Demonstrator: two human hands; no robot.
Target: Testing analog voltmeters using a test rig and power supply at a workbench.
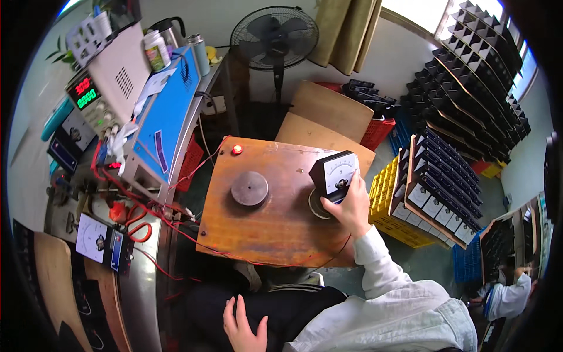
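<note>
My right hand (353, 205) is closed round the side of an analog panel meter (338, 170) with a black case and a white dial. The meter is tilted, its dial turned up toward me, over the right part of a small wooden table (258, 234). Partly hidden beneath it is a round, ring-edged piece (317, 205). Left of that, a dark round metal disc (249, 188) lies flat on the wood. My left hand (243, 330) is over my lap, fingers apart and holding nothing. A red lamp (237, 149) glows at the table's far left corner.
Left, a steel bench (143, 281) carries a power supply (97, 102), a blue-topped case (167, 117), red wires and another meter (97, 239). Right, stacked meters (437, 205) fill a yellow crate (384, 190). A fan (274, 35) stands behind; a person (510, 296) is far right.
</note>
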